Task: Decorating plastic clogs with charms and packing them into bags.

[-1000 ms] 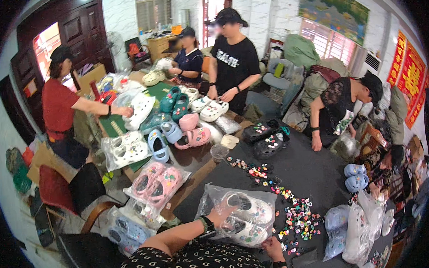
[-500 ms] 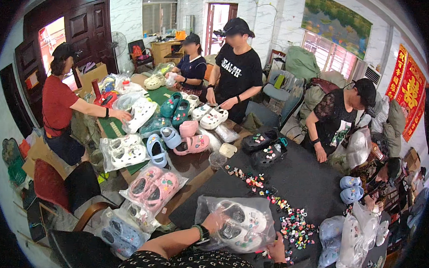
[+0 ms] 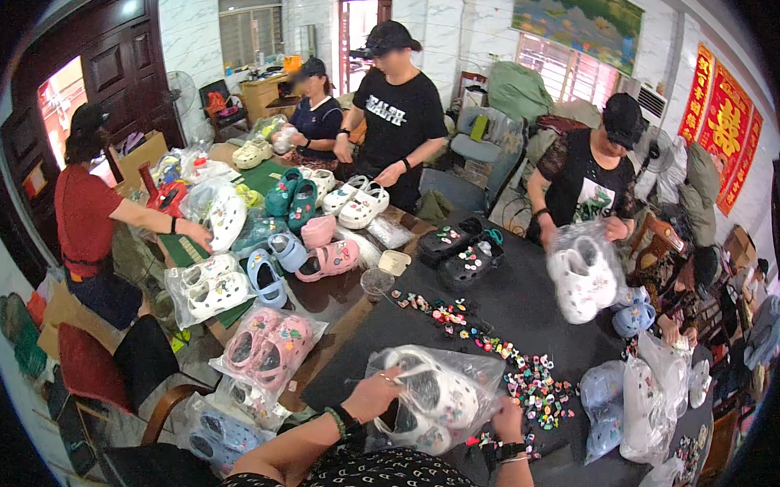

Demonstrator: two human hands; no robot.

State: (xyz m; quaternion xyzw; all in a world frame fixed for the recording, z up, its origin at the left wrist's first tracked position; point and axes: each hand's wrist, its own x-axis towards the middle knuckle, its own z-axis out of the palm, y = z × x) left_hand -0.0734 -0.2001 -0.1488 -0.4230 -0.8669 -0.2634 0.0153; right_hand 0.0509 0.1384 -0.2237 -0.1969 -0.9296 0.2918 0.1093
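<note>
A pair of white clogs (image 3: 453, 389) with colourful charms lies in a clear plastic bag (image 3: 493, 371) on the dark table, right in front of me. My left hand (image 3: 372, 396) is closed on the bag's left edge, beside the heel strap of the upper clog. At the lower right side of the bag, my right hand (image 3: 507, 421) has its fingers curled against the plastic, partly hidden. Just beyond that hand, small colourful shoe charms (image 3: 535, 383) lie scattered over the dark cloth.
Bagged pink clogs (image 3: 268, 349) and bagged blue clogs (image 3: 220, 434) lie to my left. Black clogs (image 3: 462, 256) stand farther back. At right a co-worker holds up bagged white clogs (image 3: 583, 279); more bags (image 3: 645, 406) lie nearer. Other people stand round the far table.
My left hand has moved from over the clogs to the bag's left edge. The co-worker at right has lifted bagged white clogs over the table. My whole view has shifted slightly.
</note>
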